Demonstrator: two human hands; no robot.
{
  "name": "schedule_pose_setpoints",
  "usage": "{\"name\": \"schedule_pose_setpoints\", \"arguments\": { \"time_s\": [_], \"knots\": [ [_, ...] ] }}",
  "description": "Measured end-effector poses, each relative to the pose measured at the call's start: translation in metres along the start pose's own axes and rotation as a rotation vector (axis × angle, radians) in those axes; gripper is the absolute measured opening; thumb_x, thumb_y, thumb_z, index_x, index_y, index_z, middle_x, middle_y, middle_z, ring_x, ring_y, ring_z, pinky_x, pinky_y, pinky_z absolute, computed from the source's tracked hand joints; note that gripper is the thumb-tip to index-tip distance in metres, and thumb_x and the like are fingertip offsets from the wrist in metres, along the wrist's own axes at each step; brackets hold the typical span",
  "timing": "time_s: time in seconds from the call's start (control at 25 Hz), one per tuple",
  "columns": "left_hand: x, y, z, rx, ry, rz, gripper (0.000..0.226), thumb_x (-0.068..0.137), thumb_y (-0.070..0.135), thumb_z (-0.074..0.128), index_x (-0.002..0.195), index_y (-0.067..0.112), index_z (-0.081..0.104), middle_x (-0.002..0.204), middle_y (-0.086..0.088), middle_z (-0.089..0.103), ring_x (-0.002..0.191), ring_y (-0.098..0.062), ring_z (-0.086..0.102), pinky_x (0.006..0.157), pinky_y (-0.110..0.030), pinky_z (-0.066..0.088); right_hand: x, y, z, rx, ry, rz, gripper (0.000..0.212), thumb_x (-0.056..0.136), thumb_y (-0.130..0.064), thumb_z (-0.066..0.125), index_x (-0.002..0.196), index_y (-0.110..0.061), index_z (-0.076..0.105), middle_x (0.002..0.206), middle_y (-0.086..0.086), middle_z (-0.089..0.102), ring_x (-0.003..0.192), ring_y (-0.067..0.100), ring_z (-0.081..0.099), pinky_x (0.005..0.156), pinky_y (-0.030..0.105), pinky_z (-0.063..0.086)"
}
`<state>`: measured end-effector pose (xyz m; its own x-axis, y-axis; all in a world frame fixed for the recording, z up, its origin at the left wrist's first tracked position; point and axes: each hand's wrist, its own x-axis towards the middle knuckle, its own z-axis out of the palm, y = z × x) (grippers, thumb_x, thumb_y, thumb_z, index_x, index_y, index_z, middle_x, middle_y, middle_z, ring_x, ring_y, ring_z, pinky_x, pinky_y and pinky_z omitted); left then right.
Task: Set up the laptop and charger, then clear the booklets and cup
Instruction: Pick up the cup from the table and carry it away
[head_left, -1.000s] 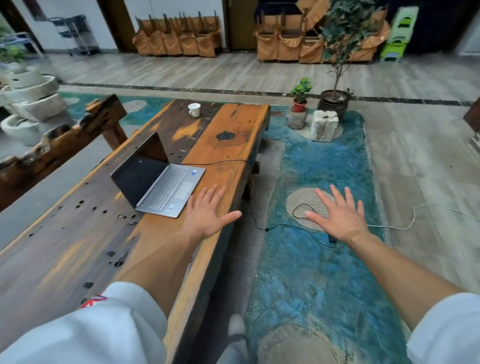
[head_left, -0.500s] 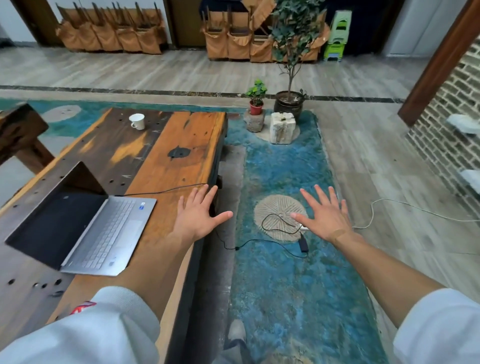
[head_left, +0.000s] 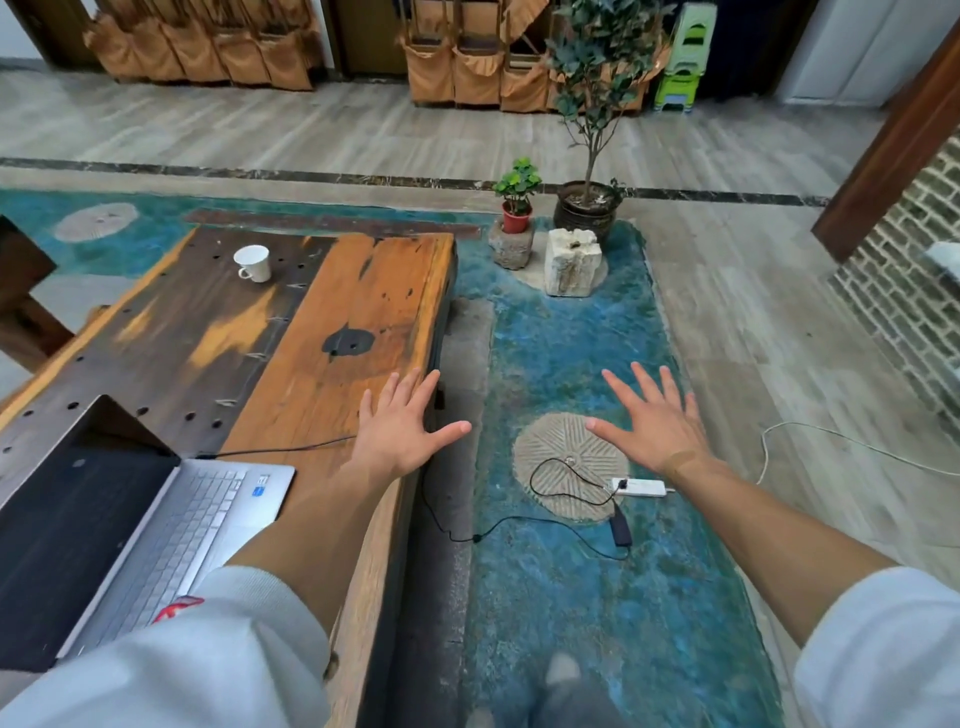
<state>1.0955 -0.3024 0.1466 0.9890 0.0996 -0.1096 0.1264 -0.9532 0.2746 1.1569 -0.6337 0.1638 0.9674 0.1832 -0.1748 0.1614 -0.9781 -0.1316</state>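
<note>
Wooden table (head_left: 363, 291) shifted left since earlier; laptop (head_left: 156, 519) nearer | left hand (head_left: 400, 431), right hand (head_left: 654, 426): spread, empty

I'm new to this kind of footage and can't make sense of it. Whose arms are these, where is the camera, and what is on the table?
There is no machine here: a person wears a wide-angle camera on the head, looking forward and down, so the arms reaching out from below are their own. The left hand is spread open over the right edge of the wooden table; the right hand is spread open over the blue rug. Neither holds anything. On the table lie an open laptop with a black cable running off the edge, and a white cup at the far end. On the floor the cable reaches a charger brick beside a white power strip. No booklets show.
</note>
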Motion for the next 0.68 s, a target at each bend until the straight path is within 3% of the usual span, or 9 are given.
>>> {"name": "schedule_pose_setpoints", "arguments": {
  "time_s": [0.32,0.68],
  "knots": [
    [0.131,0.026,0.001,0.063,0.006,-0.008,0.098,0.073,0.091,0.025,0.154,0.041,0.005,0.164,0.010,0.000,0.151,-0.017,-0.005,0.120,-0.053,-0.005,0.138,0.039,-0.013,0.046,0.001,-0.009,0.083,0.081,-0.082,0.033,0.152,-0.048,0.006,0.165,-0.005,-0.006,0.150,0.027,-0.013,0.119,0.057,0.002],
    [0.285,0.094,-0.021,0.006,0.048,-0.110,0.098,0.073,0.091,0.026,0.154,0.040,0.007,0.164,0.010,0.003,0.151,-0.017,-0.003,0.120,-0.053,-0.005,0.306,0.102,-0.077,0.032,0.019,-0.045,0.083,0.080,-0.083,0.031,0.152,-0.049,0.007,0.165,-0.006,-0.005,0.151,0.027,-0.011,0.120,0.056,0.002]
  ]
}}
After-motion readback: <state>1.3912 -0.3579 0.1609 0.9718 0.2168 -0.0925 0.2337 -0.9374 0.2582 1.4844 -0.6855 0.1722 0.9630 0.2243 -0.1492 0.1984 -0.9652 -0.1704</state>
